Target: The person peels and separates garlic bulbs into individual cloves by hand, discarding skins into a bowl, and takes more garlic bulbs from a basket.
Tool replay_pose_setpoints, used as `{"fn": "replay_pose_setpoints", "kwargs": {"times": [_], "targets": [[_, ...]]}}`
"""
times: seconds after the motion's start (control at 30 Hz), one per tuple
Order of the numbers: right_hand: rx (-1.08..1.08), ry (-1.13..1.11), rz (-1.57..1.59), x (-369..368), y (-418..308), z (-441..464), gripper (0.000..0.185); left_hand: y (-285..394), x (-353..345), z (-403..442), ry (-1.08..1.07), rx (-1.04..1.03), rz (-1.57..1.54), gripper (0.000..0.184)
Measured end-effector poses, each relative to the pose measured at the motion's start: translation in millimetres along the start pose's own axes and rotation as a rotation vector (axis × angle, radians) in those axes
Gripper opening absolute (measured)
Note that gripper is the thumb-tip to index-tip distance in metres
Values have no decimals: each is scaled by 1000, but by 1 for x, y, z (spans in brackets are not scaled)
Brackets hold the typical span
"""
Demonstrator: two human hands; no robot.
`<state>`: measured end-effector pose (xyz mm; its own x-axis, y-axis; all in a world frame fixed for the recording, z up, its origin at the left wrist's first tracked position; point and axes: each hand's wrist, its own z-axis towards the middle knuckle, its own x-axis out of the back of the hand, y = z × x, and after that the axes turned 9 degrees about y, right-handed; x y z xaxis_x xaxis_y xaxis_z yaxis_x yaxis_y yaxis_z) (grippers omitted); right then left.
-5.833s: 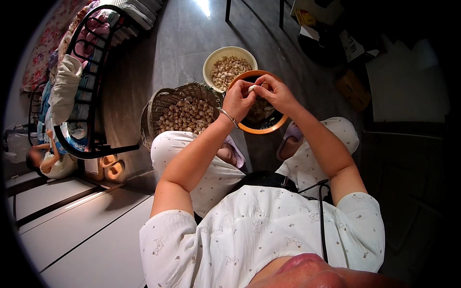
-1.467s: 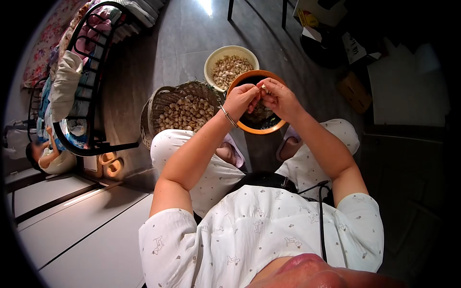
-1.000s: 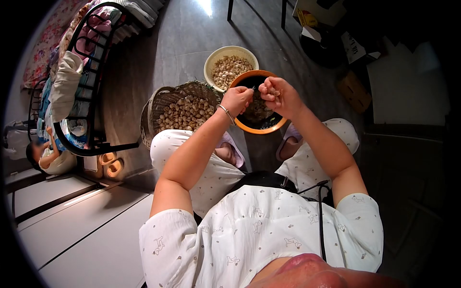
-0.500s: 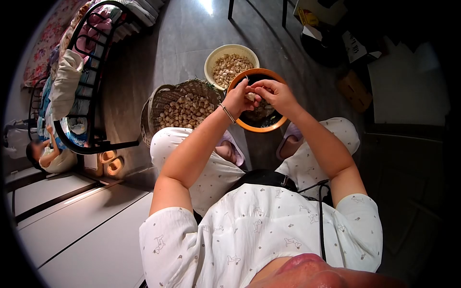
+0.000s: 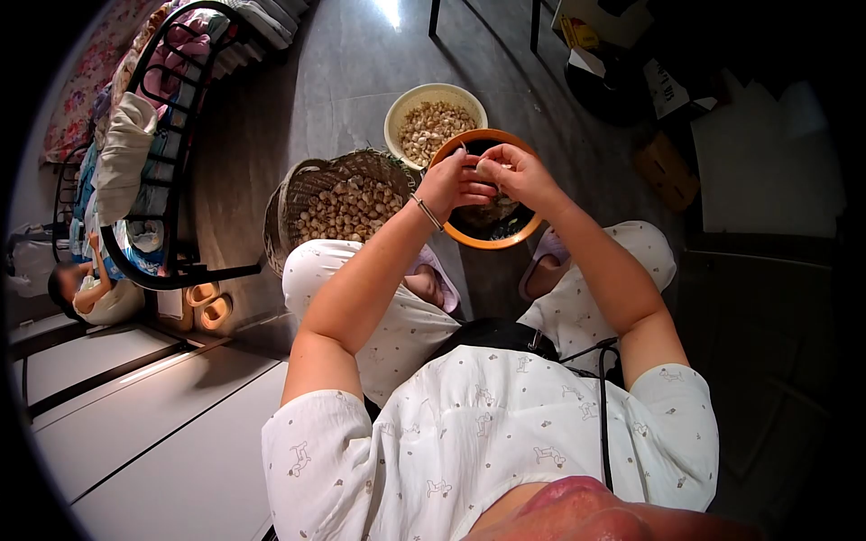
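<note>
My left hand (image 5: pixel 445 187) is over the orange-rimmed bowl (image 5: pixel 492 242), its fingers loosely stretched towards my right hand and apart. No garlic shows in it. My right hand (image 5: pixel 525 183) is closed in a pinch on a small pale piece of garlic (image 5: pixel 507 167), mostly hidden by the fingers. A thin, light sliver stands near my left thumb; its kind is unclear. The bowl has a dark inside with pale bits low down. Left of it, a woven basket (image 5: pixel 281 215) holds unpeeled garlic (image 5: pixel 350 209). Behind, a cream basin (image 5: pixel 393 113) contains pale garlic cloves (image 5: pixel 433 129).
My slippered feet (image 5: pixel 435 278) flank the bowl on the grey floor (image 5: pixel 361 63). A black metal bed frame (image 5: pixel 185 149) stands left, with a person (image 5: pixel 104 293) beyond it. Tan slippers (image 5: pixel 216 312) lie nearby. Boxes (image 5: pixel 666 169) are at the right.
The whitish garlic that showed in my left fingers is no longer visible there. Those fingers have straightened, and my right hand has turned slightly with a pale piece in its pinch.
</note>
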<state>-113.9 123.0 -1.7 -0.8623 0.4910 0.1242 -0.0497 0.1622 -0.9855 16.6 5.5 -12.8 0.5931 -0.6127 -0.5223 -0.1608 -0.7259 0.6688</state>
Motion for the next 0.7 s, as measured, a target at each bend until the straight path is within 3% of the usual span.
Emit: {"fn": "replay_pose_setpoints", "kwargs": {"times": [0.07, 0.27, 0.4, 0.47, 0.7], "targets": [[-241, -35, 302, 3, -3, 1, 21, -2, 0, -1, 124, -73, 176, 35], [-237, -64, 402, 9, 2, 3, 22, -9, 9, 10, 182, -152, 411, 23], [-201, -41, 406, 7, 0, 1, 22, 3, -5, -5, 128, -215, 381, 19], [-114, 34, 266, 4, 0, 2, 18, 12, -15, -15, 61, -70, 182, 16], [-75, -34, 337, 5, 2, 2, 19, -1, -4, 0, 31, -188, 355, 25]]}}
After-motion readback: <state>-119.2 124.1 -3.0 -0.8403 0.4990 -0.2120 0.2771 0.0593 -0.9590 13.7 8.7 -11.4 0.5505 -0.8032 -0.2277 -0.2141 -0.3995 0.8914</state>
